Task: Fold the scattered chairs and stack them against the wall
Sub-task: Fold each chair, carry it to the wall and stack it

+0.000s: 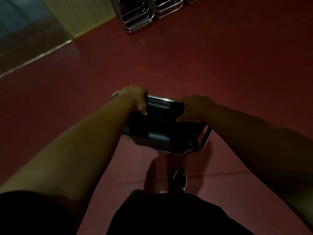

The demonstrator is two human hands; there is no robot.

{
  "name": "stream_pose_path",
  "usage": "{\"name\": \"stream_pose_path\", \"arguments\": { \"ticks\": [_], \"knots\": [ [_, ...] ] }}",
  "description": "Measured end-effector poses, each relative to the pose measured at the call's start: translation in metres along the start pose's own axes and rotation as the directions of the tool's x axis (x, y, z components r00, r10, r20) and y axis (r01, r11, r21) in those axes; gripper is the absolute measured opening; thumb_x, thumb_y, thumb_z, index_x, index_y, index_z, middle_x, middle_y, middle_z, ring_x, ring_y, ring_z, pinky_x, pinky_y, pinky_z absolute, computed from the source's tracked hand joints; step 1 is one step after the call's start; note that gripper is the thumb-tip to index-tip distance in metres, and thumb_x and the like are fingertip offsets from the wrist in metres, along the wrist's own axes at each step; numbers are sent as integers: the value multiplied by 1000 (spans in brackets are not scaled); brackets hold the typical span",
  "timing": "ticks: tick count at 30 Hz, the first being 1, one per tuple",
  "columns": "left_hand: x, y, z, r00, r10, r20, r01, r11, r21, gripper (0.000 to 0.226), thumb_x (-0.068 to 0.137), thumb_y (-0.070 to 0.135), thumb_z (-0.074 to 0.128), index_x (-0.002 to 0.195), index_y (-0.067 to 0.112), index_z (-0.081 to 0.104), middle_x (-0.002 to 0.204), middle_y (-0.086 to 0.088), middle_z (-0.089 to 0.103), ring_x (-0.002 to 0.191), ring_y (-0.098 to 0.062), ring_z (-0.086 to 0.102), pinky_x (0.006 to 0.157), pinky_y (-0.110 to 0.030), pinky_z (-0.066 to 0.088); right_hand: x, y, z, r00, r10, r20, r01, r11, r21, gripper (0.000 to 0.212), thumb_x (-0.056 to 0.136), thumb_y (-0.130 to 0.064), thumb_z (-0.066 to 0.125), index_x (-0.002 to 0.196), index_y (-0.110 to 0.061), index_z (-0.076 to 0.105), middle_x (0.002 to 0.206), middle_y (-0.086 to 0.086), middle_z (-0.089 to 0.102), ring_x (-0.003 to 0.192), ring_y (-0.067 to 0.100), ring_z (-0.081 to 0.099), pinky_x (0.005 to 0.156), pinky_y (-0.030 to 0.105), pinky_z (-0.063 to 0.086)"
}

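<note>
Looking down through the head camera, I see both hands on a chair (162, 128) held out in front of the body, over the red floor (211, 61). The left hand (136, 100) is curled round the left end of the chrome top bar, with its fingers wrapped over it. The right hand (194, 107) grips the right end, thumb pointing inward across the dark padding. The chair has a black seat and a shiny tube frame, and one tube shows at its lower right. In this dim light I cannot tell whether it is fully folded or whether it touches the floor. Well ahead, at the top of the view, stacks (138, 16) of chrome-framed chairs stand by a pale ribbed wall (81, 14). One dark shoe (180, 178) shows below the chair, just above black shorts (169, 216).
</note>
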State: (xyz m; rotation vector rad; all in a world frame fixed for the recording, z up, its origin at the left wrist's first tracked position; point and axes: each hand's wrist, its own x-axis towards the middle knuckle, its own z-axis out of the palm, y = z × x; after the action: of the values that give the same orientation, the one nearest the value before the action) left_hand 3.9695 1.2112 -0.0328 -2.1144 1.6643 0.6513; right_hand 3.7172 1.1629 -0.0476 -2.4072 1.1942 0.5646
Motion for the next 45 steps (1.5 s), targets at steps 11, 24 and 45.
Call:
{"name": "stream_pose_path", "arguments": {
  "ticks": [11,24,45],
  "knots": [
    [111,77,-52,926,317,-204,-259,928,267,89,70,67,82,133,15,48,138,-11,56,128,-34,51,106,-48,38,52,110,-33,981,189,-47,-187,981,46,79,84,-74,72,132,-16,47,105,0,52,89,28,56,71,42,49],
    [221,-51,-96,935,325,-145,-318,946,70,75,65,72,81,118,24,55,121,-3,61,112,-31,56,94,-46,39,204,54,-111,982,186,27,-185,982,-28,75,79,-70,78,125,-18,49,116,6,63,91,29,58,74,41,48],
    [332,-87,-151,989,-45,144,51,998,-44,99,57,54,98,138,22,52,139,-8,61,129,-36,54,102,-47,50,372,55,-176,997,30,66,-22,993,-115,93,70,-71,84,142,-23,50,126,6,66,102,32,66,79,40,50]
  ]
}}
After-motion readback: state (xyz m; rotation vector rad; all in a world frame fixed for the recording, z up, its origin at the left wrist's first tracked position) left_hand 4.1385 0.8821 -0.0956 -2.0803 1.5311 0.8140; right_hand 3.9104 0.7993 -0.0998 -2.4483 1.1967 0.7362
